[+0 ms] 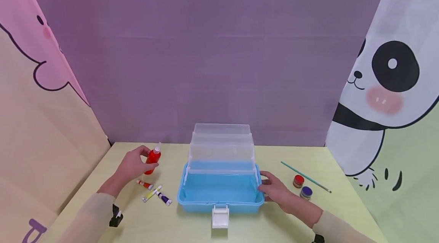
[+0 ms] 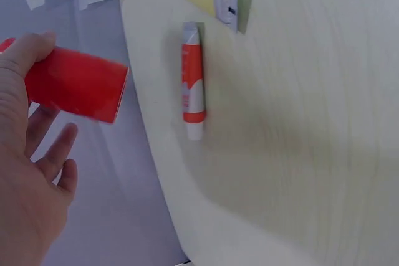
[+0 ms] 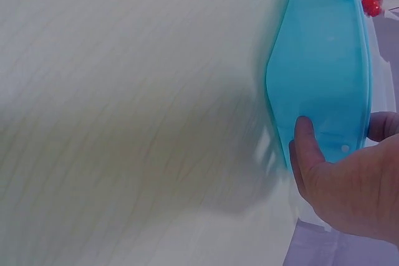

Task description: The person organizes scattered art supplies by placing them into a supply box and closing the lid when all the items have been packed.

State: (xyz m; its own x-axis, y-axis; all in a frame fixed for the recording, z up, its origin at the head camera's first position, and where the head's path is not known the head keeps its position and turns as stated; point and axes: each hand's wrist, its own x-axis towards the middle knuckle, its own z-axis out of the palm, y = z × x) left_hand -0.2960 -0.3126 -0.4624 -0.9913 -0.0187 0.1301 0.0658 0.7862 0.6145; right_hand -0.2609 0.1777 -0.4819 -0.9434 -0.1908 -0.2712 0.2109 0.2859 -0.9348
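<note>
In my left hand (image 1: 132, 167) I hold a red squeeze bottle (image 1: 154, 157) with a pale cap, slightly tilted, over the table's left side. The left wrist view shows the thumb across the bottle (image 2: 81, 85) and its base facing out from the hand. My right hand (image 1: 277, 191) grips the right wall of a light blue plastic box (image 1: 195, 208). Its thumb goes over the rim while fingers press the outer wall, as the right wrist view shows on the box (image 3: 324, 60). The clear lid (image 1: 221, 136) stands raised at the back; a white latch (image 1: 220, 218) hangs in front.
Near my left hand lie an orange-red paint tube (image 1: 145, 184), a yellow tube (image 1: 151, 194) and a purple tube (image 1: 164, 199). Right of the box are a red-lidded jar (image 1: 298, 181), a purple-lidded jar (image 1: 306, 192) and a thin teal paintbrush (image 1: 305, 176). A purple backdrop (image 1: 223, 64) rises behind the table.
</note>
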